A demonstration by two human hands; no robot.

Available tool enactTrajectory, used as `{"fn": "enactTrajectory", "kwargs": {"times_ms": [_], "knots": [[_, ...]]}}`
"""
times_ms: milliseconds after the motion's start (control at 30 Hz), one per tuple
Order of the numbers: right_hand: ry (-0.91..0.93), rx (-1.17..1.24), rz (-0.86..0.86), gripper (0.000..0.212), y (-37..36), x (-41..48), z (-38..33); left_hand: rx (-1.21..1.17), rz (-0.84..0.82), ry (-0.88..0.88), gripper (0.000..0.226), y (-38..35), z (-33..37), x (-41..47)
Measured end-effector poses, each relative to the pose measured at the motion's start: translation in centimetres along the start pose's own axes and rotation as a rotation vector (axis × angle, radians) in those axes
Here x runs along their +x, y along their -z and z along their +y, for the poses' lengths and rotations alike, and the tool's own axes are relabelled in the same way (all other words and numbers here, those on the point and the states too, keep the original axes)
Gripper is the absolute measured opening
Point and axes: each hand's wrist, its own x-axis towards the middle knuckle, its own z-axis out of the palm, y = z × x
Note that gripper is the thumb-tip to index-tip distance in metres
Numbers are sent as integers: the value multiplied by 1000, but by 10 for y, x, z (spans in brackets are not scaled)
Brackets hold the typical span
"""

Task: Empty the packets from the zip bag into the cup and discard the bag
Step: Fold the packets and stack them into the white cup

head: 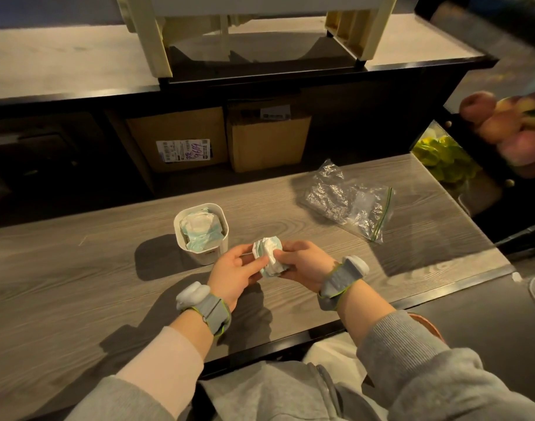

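A bundle of white and pale blue packets (269, 255) is held between both hands just above the table. My left hand (234, 273) grips its left side and my right hand (305, 264) grips its right side. Just left of and behind the hands stands a white square cup (181, 221) with more of the same packets (200, 230) inside. The clear zip bag (348, 200), crumpled and with a green zip strip, lies flat on the table to the right, apart from both hands.
The wooden table (77, 268) ends in a dark front edge near my body. Two cardboard boxes (181, 138) sit on a dark shelf behind. Peaches (503, 126) and green fruit (442, 156) lie at the far right.
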Motion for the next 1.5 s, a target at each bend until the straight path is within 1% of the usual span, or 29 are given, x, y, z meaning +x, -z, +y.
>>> {"fn": "enactTrajectory", "kwargs": {"times_ms": [133, 233, 333, 400, 467, 533, 600, 667, 733, 800, 867, 933, 967, 1033, 1133, 1233, 1300, 1433, 1500], "knots": [[-18, 100, -65, 31, -5, -3, -5, 20, -17, -42, 24, 3, 8, 2], [-24, 146, -77, 26, -7, -3, -9, 127, -27, -116, 25, 5, 16, 2], [-17, 145, -95, 24, -6, -6, -15, 299, -30, -195, 28, 11, 27, 2], [-7, 174, -109, 21, -6, -8, -19, 469, -39, -248, 28, 16, 35, 3], [-10, 227, -86, 17, -8, -8, -22, 673, -50, -319, 32, 23, 46, 3], [-18, 282, -22, 9, -10, -8, -25, 853, -17, -413, 42, 33, 58, 4], [-26, 308, 36, 18, -9, -7, -26, 993, 44, -509, 55, 46, 71, 6], [-23, 316, 71, 22, -8, -8, -28, 1109, 106, -543, 75, 60, 80, 11], [-17, 314, 85, 20, -6, -9, -28, 1224, 152, -483, 100, 74, 86, 16], [-9, 297, 99, 13, -6, -9, -29, 1338, 164, -380, 122, 89, 87, 21], [-3, 287, 102, 13, -6, -8, -29, 1405, 147, -287, 135, 102, 83, 27], [6, 268, 93, 13, -8, -8, -28, 1408, 137, -244, 143, 111, 77, 32], [10, 257, 88, 14, -9, -7, -28, 1371, 133, -241, 144, 113, 74, 34], [21, 250, 79, 20, -10, -7, -27, 1209, 115, -239, 146, 114, 67, 38], [39, 274, 61, 20, -13, -5, -26, 954, 121, -226, 145, 113, 57, 39], [80, 249, 28, 19, -14, -6, -25, 836, 175, -265, 137, 111, 49, 38], [124, 171, 20, 23, -14, -6, -24, 785, 186, -276, 132, 108, 44, 36], [242, -8, 59, 26, -18, -7, -28, 764, 159, -307, 111, 98, 36, 26], [332, -98, 63, 28, -21, -9, -33, 727, 131, -314, 106, 88, 33, 16]]}}
